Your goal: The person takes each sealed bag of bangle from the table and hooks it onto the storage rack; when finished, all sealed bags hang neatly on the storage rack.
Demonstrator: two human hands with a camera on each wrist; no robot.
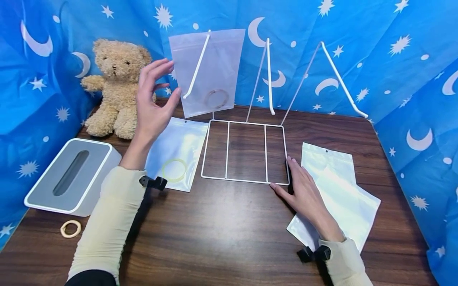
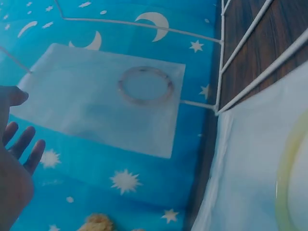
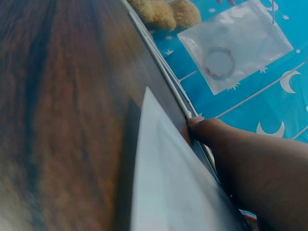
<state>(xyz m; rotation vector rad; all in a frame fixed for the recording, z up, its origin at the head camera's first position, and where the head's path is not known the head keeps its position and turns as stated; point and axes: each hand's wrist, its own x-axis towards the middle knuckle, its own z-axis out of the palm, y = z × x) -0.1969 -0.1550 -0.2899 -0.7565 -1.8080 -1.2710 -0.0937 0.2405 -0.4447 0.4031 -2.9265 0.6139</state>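
Observation:
A white wire rack (image 1: 247, 180) stands on the table with three long prongs sloping forward. From its left prong hangs a clear zip bag (image 1: 222, 59) with a pale bangle (image 1: 216, 98) inside. My left hand (image 1: 155, 93) is beside this bag's left edge, fingers loosely bent and thumb apart, holding nothing; in the left wrist view, my left fingers (image 2: 21, 144) are clear of the bag. My right hand (image 1: 304, 190) rests at the rack base's front right corner, thumb (image 3: 209, 126) against the front wire and fingers extended along the right side.
Another bag (image 1: 193, 139) with a yellow bangle (image 1: 174, 170) lies left of the rack. White bags (image 1: 343, 206) overlap at the right. A teddy bear (image 1: 114, 85), a grey tissue box (image 1: 94, 174) and a beige ring (image 1: 70, 229) are at left. Blue cloth (image 1: 229, 12) hangs behind.

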